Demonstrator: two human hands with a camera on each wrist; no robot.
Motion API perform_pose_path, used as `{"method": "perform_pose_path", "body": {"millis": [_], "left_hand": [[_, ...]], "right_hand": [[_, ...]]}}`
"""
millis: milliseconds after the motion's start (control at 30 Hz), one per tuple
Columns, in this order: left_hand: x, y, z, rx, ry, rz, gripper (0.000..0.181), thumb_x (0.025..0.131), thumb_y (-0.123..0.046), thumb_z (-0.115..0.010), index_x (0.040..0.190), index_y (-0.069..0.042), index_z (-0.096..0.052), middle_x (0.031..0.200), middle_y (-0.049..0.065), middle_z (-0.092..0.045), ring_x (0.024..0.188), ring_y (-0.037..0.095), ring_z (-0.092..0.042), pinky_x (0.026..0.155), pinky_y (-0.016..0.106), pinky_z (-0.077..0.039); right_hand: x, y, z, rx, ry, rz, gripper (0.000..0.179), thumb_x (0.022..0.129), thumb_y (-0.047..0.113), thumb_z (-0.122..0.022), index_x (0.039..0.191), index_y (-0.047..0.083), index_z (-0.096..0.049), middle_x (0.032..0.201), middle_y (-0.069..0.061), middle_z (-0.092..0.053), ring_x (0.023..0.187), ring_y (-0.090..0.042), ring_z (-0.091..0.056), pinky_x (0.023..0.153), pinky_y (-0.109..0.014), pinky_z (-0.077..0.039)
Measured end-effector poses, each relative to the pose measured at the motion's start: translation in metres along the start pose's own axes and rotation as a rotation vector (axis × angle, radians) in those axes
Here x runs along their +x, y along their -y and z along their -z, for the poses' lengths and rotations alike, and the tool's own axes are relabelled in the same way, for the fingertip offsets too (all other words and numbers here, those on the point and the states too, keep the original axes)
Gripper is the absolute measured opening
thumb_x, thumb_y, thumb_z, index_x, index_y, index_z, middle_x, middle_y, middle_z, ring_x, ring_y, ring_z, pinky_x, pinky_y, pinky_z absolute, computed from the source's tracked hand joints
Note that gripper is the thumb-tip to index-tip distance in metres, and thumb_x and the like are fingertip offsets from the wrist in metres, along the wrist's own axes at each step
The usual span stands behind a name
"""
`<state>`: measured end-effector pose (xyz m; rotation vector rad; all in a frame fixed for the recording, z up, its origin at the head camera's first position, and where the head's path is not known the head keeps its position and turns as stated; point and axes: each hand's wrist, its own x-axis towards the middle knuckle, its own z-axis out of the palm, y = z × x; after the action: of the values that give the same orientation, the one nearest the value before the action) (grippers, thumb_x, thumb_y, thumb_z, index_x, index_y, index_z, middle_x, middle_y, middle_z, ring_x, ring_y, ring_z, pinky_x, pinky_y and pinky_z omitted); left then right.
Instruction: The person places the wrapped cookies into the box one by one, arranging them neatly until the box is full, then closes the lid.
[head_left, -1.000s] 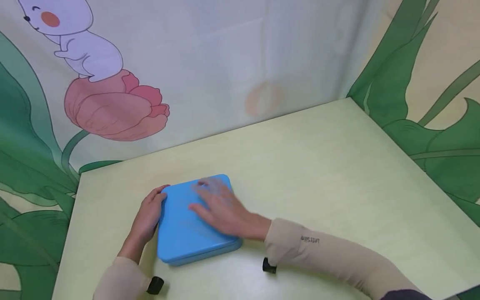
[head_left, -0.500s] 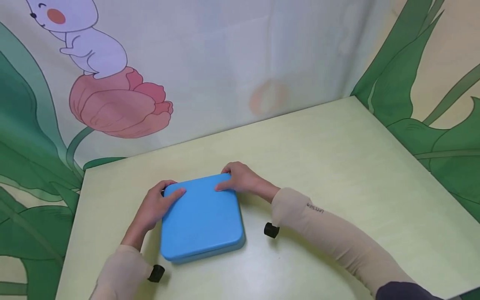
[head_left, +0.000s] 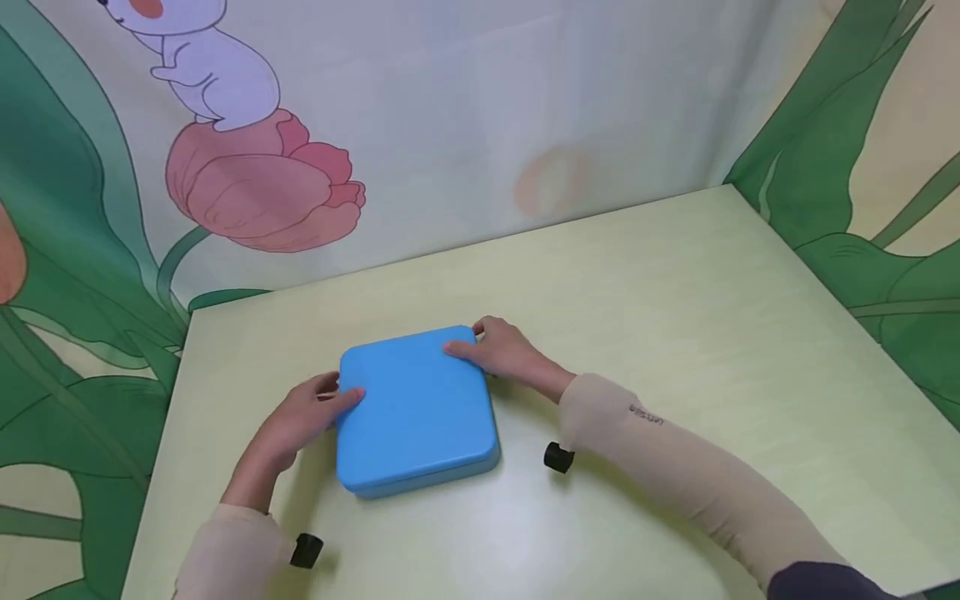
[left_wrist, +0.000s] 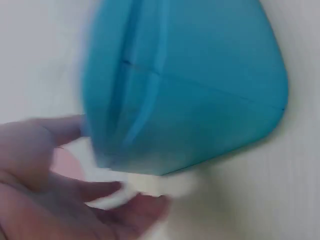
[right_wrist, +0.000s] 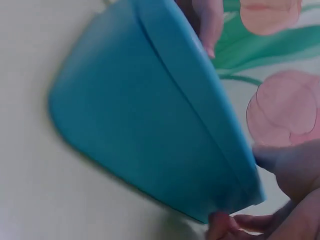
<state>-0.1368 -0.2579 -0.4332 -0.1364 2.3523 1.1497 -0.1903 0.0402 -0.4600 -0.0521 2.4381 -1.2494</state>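
Observation:
A blue square box with rounded corners [head_left: 412,417] lies on the table, its lid shut; a seam runs round its side. My left hand [head_left: 303,417] is at its far left corner, thumb laid over the lid. In the left wrist view, the loosely bent fingers [left_wrist: 145,202] show a small gap from the box's corner. Gripping the far right corner is my right hand [head_left: 510,350], thumb on top of the lid and fingers round the back edge. In the right wrist view, a fingertip [right_wrist: 220,222] meets the box's lower corner.
The pale table [head_left: 637,317] reaches back to a white curtain [head_left: 450,125] printed with an animal on a pink flower [head_left: 262,187]. Green leaf-print panels [head_left: 817,167] border it at the sides. Black wrist cameras [head_left: 306,551] hang below both beige sleeves [head_left: 675,450].
My right hand came off the middle of the lid and took hold of the far right corner. The left hand slid slightly back along the left edge. The head view shifted a little.

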Motion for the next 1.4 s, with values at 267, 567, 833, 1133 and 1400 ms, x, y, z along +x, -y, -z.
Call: {"method": "perform_pose_path", "body": {"millis": [267, 567, 833, 1133, 1400], "left_hand": [[-0.041, -0.013, -0.019, 0.064, 0.013, 0.022, 0.079, 0.103, -0.041, -0.063, 0.152, 0.013, -0.033, 0.126, 0.028, -0.064, 0.086, 0.024, -0.072, 0.088, 0.047, -0.057], [-0.050, -0.010, -0.028, 0.196, -0.138, 0.028, 0.079, 0.097, -0.042, -0.070, 0.148, 0.012, -0.041, 0.116, 0.023, -0.062, 0.101, 0.034, -0.059, 0.081, 0.046, -0.052], [-0.042, -0.003, -0.022, -0.053, -0.071, 0.083, 0.085, 0.095, -0.029, -0.076, 0.151, 0.013, -0.028, 0.125, 0.027, -0.051, 0.107, 0.036, -0.059, 0.090, 0.046, -0.056], [-0.009, -0.005, -0.010, -0.188, -0.120, 0.074, 0.080, 0.100, -0.028, -0.071, 0.156, 0.009, -0.027, 0.140, 0.025, -0.043, 0.126, 0.041, -0.050, 0.106, 0.052, -0.047], [-0.003, -0.014, -0.005, -0.225, -0.112, 0.076, 0.075, 0.100, -0.010, -0.069, 0.155, 0.012, -0.024, 0.137, 0.027, -0.041, 0.124, 0.042, -0.046, 0.109, 0.053, -0.043]], "right_hand": [[-0.045, -0.004, 0.013, -0.040, 0.195, -0.053, 0.084, 0.092, 0.050, -0.076, 0.147, -0.003, -0.042, 0.062, -0.006, -0.054, 0.046, -0.020, -0.049, 0.055, -0.029, -0.045], [-0.057, -0.004, -0.006, 0.091, 0.114, -0.004, 0.061, 0.090, 0.031, -0.083, 0.126, -0.005, -0.048, 0.083, -0.011, -0.067, 0.059, -0.022, -0.064, 0.056, -0.031, -0.053], [-0.025, 0.004, 0.000, 0.195, 0.047, -0.058, 0.062, 0.089, 0.030, -0.084, 0.129, -0.007, -0.055, 0.098, -0.014, -0.064, 0.074, -0.024, -0.061, 0.068, -0.035, -0.054], [0.008, 0.017, 0.004, 0.132, 0.071, -0.107, 0.049, 0.083, 0.025, -0.090, 0.072, 0.009, -0.045, 0.062, -0.001, -0.033, 0.057, -0.018, -0.040, 0.056, -0.028, -0.030], [0.017, 0.018, 0.010, 0.207, 0.180, -0.184, 0.055, 0.083, 0.021, -0.089, 0.068, 0.014, -0.037, 0.061, 0.000, -0.032, 0.056, -0.017, -0.037, 0.055, -0.027, -0.029]]}}
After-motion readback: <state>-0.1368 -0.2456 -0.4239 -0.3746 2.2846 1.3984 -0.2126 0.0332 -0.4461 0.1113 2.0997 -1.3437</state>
